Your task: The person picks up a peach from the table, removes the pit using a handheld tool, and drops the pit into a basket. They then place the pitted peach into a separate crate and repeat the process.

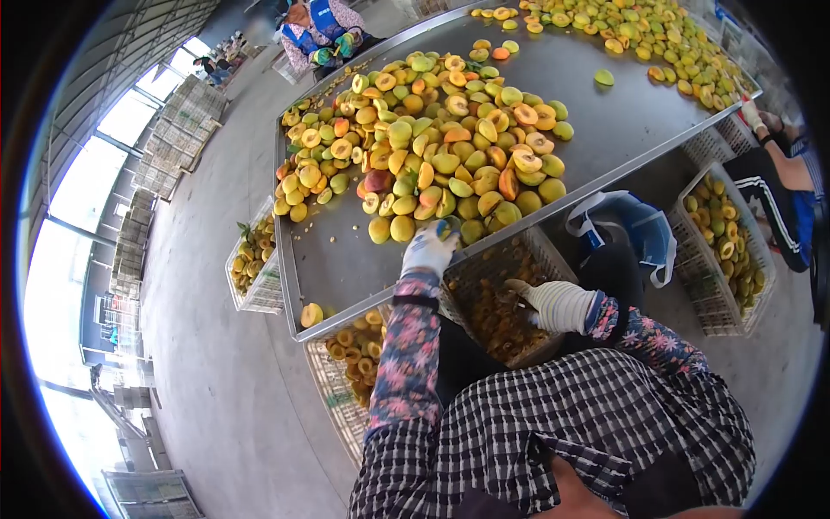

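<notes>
My left hand (430, 248), in a white glove, is at the table's near edge with its fingers closed around a yellow-green peach at the front of a large heap of peaches (458, 160). Many in the heap are cut in half, with pits showing. Over a plastic crate (546, 251) on my lap side, my right hand (558, 305) wears a striped glove. Its fingers are curled round something small, perhaps a tool, that I cannot make out. Brown pits and scraps (497, 316) lie in that crate.
The metal table (328, 259) has a raised rim. Crates of peaches stand below it: one at the left (259, 290), one under my left arm (333, 381), another at the right (713, 320). A blue bag-like item (635, 229) hangs nearby. Co-workers (320, 35) sit around the table.
</notes>
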`<state>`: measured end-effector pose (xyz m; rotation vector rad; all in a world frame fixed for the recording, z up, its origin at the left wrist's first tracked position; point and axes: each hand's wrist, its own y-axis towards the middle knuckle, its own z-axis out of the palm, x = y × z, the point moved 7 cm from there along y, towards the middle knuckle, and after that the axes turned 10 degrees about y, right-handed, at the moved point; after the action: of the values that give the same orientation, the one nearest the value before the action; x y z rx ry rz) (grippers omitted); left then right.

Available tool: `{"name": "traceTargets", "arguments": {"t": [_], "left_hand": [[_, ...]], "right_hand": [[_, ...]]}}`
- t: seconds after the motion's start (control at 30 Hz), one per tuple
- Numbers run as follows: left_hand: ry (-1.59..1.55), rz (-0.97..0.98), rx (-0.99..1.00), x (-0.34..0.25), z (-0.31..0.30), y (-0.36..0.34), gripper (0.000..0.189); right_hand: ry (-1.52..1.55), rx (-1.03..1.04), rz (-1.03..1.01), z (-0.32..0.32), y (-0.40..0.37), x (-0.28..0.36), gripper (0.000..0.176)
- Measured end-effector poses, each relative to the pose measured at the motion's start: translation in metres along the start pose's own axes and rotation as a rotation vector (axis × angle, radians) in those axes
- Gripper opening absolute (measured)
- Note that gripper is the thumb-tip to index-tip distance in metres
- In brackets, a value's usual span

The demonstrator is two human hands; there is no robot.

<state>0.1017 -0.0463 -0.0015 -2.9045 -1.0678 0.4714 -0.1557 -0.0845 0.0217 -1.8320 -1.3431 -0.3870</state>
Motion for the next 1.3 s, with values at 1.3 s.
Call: {"name": "traceTargets", "arguments": {"t": [1.3], "left_hand": [[-1.217,0.359,0.003,-0.064,-0.020,-0.086,0.049]], "right_hand": [[0.510,-0.651,-0.382,-0.053,0.026,0.033,0.042]]}}
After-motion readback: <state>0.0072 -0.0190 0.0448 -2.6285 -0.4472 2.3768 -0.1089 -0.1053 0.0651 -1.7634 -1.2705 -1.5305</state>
